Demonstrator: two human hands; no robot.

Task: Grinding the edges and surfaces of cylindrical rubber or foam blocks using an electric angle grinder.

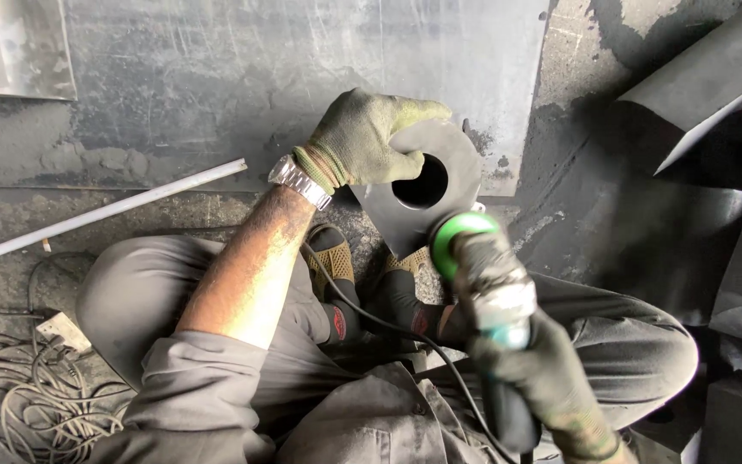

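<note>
My left hand (pixel 362 137), in a green knit glove with a metal watch at the wrist, grips the upper left edge of a dark steel plate piece (pixel 457 163) with a round hole through it. The piece stands upright on the floor between my sandalled feet. My right hand (pixel 543 378), in a dark glove, holds a power grinder (pixel 483 275) by its body. The grinder's green-ringed head sits against the plate's lower right edge. Its black cord runs back across my lap.
A large steel sheet (pixel 259 77) lies on the floor ahead. A thin metal rod (pixel 105 210) lies at the left, with coiled cables and a plug strip (pixel 62 331) below it. Dark steel parts (pixel 706 77) stand at the right.
</note>
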